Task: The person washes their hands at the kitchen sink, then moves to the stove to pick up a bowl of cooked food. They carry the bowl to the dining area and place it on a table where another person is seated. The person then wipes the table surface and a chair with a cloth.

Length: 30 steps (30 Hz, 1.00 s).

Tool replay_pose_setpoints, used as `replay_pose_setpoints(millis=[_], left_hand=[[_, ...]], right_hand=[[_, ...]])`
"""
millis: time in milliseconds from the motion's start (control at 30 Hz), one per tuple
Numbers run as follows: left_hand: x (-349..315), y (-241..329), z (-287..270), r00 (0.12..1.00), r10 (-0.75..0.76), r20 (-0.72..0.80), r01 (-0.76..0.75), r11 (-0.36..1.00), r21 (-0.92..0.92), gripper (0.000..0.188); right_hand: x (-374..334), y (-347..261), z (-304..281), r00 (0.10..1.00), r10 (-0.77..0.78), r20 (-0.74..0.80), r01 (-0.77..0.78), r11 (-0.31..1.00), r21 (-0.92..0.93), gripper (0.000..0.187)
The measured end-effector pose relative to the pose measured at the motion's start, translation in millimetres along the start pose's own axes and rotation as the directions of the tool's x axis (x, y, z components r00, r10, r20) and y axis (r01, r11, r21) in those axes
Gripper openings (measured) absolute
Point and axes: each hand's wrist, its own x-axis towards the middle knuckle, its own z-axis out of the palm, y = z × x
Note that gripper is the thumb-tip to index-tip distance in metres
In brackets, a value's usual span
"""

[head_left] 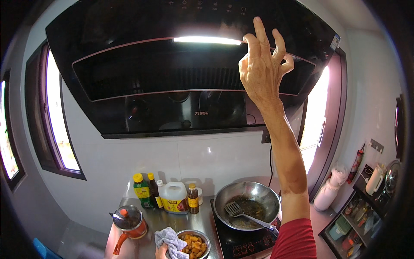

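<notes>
My right hand (262, 69) is raised in front of the black range hood (181, 116), holding nothing. One finger points up beside the row of small touch icons on the hood's upper panel, while the others are bent and apart. I cannot tell whether the fingertip touches the panel. Low in the picture, my left hand (161, 251) grips a grey cloth (171, 241) against the side of a metal bowl (208, 244). Orange-brown chunks of cooked food (195, 247) fill that bowl. Most of the left hand is hidden under the cloth and past the lower edge.
A wok (271, 196) with oily residue and a slotted spatula (235, 210) sits on the black cooktop (246, 249). Left of it stand several bottles, a white jug (174, 192) and a lidded orange saucepan (137, 231). A shelf unit (345, 211) stands at right.
</notes>
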Motion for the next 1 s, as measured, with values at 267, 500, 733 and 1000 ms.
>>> replay_pose_setpoints(millis=[267,500,733,1000], left_hand=[[-5.7,8.3,-5.6,0.981,-0.102,0.167,0.117,0.99,-0.078,0.02],[-26.8,7.2,-4.4,0.999,0.035,-0.015,-0.033,0.994,0.109,0.041],[-56.2,15.2,-22.8,0.991,-0.064,0.115,0.064,0.998,0.004,0.068],[-69.0,11.3,-90.2,0.909,-0.396,-0.127,0.4,0.746,0.533,0.053]], right_hand=[[-40.9,-53.2,-62.3,0.953,-0.007,0.304,-0.1,0.937,0.334,0.034],[-140.7,-182.0,-186.0,0.654,-0.574,0.493,-0.333,0.367,0.869,0.035],[-238.7,-261.7,-277.6,0.506,-0.523,0.686,-0.721,0.181,0.669,0.056],[-296.0,-213.8,-364.0,0.167,-0.392,0.905,-0.979,0.041,0.198,0.034]])
